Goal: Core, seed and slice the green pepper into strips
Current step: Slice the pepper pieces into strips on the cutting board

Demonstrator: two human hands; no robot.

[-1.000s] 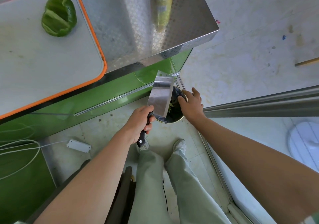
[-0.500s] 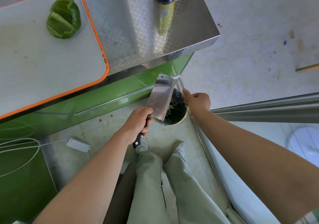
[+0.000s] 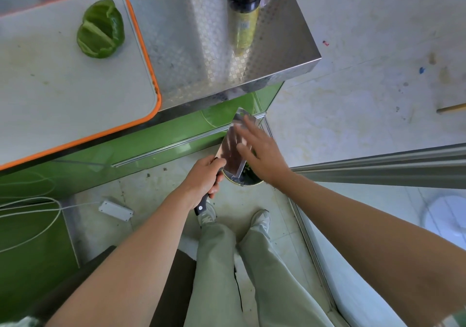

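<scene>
Bin [image 3: 248,182] beneath fingers; pepper [image 3: 100,29] on board [image 3: 63,94] far up-left. L hand [image 3: 204,178] fingers grasp cleaver [image 3: 230,150] handle; R hand [image 3: 263,156] fingers released, flat on blade, were curled off it.

Pepper [image 3: 100,30] on board [image 3: 63,94], cleaver [image 3: 233,150] seemingly above bin [image 3: 248,181]

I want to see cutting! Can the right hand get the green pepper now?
Probably, but not straight away: the right hand is down low by the steel cleaver. The cut green pepper sits unblocked up on the orange-rimmed white board.
</scene>
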